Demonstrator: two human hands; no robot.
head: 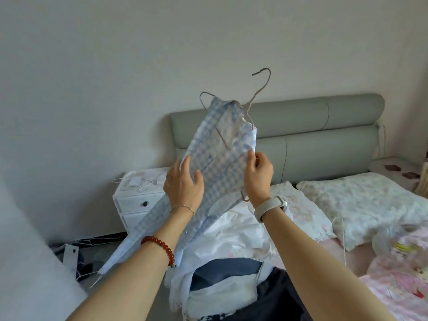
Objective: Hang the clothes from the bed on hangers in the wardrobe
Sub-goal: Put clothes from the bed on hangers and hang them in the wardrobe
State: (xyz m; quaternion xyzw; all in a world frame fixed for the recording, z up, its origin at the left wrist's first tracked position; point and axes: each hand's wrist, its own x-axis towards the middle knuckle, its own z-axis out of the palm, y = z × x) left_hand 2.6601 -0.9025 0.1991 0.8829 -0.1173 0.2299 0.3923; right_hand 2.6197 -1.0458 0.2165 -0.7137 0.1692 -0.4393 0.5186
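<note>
Threading the wire hanger (250,105) into the blue checked garment (222,163) held above the bed (347,249), right hand (258,174) pinching its edge, left hand (184,185) open against it; next, seat the second shoulder.

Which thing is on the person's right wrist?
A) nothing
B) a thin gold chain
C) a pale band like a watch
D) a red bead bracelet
C: a pale band sits on the wrist below the right hand, which pinches the checked garment on the wire hanger; the red beads and the thin chain are on the other arm.
</note>
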